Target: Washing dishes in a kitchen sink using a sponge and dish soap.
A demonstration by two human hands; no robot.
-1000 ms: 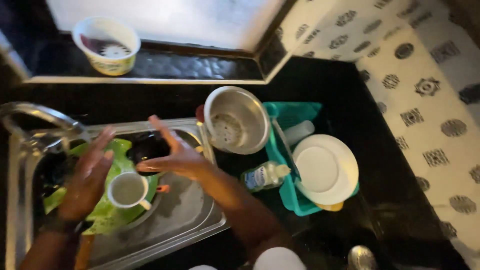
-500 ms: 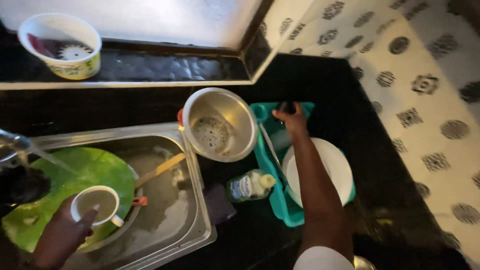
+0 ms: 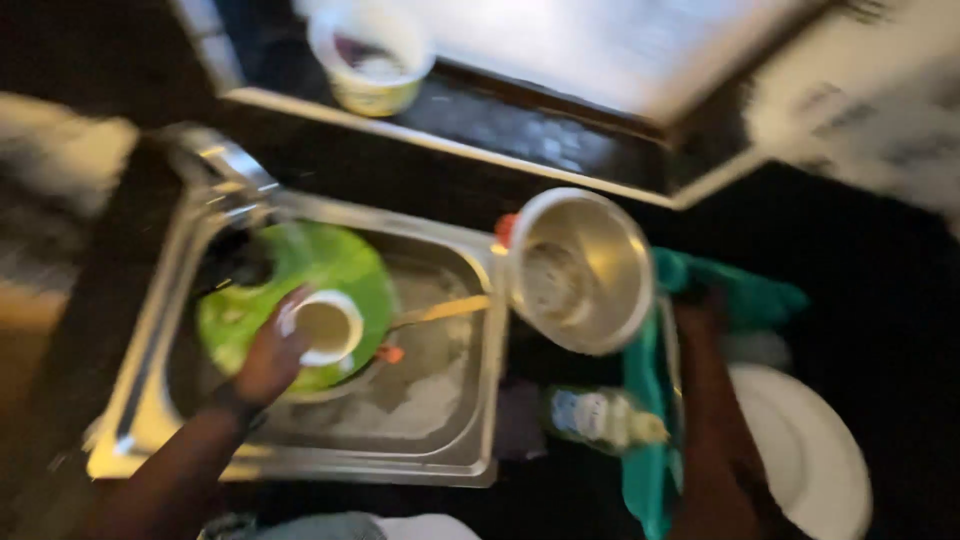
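The picture is blurred by motion. My left hand (image 3: 268, 358) grips a small white cup (image 3: 328, 327) over a green plate (image 3: 300, 300) inside the steel sink (image 3: 440, 455). My right arm reaches across the black counter into a teal dish rack (image 3: 650, 480); my right hand (image 3: 700, 312) is dark and smeared near the rack's far end, and I cannot tell what it touches. A white plate (image 3: 810, 450) rests in the rack beside my forearm. A steel pot (image 3: 585, 268) stands between sink and rack.
A wooden spoon handle (image 3: 445, 310) lies in the sink. A clear bottle (image 3: 600, 418) lies on the counter by the rack. A pale tub (image 3: 372, 55) sits on the window ledge. The tap (image 3: 215, 170) rises at the sink's far left corner.
The view has swung right and tilted, so the sink sits more central. My left hand stays on the cup over the green plate. My right arm remains stretched into the teal rack.
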